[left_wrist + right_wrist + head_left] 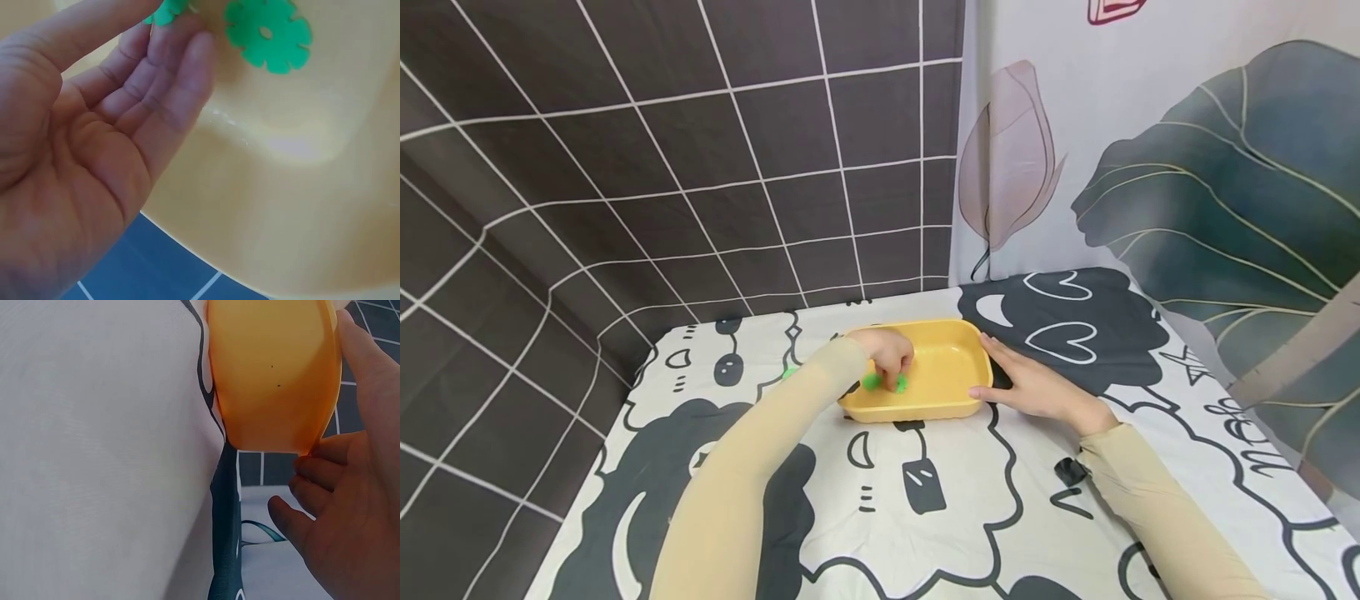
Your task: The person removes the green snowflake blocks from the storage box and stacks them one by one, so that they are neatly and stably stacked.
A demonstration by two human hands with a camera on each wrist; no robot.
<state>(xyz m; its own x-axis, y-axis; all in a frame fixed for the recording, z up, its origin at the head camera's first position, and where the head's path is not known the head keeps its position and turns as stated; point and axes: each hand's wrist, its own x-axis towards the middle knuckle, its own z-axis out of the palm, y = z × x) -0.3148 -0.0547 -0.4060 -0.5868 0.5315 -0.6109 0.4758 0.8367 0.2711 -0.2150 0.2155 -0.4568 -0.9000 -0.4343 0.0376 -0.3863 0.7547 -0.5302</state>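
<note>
A yellow plastic basin [946,367] with rounded corners lies on the patterned cloth. My left hand [889,352] reaches down into its left part. Thumb and fingertips pinch a green snowflake-shaped plastic piece [166,10], mostly cut off by the top of the left wrist view. Another flat green notched disc [269,36] with a slot in its middle lies on the basin floor beside the fingers. At the basin's right end my right hand [1037,385] rests against the rim, its fingers extended and thumb apart at the near corner.
A bit of green [788,372] shows on the cloth [820,525] beyond the left sleeve, partly hidden. Dark grid-patterned fabric [700,167] hangs behind and at the left. A leaf-printed curtain [1150,192] hangs at the right.
</note>
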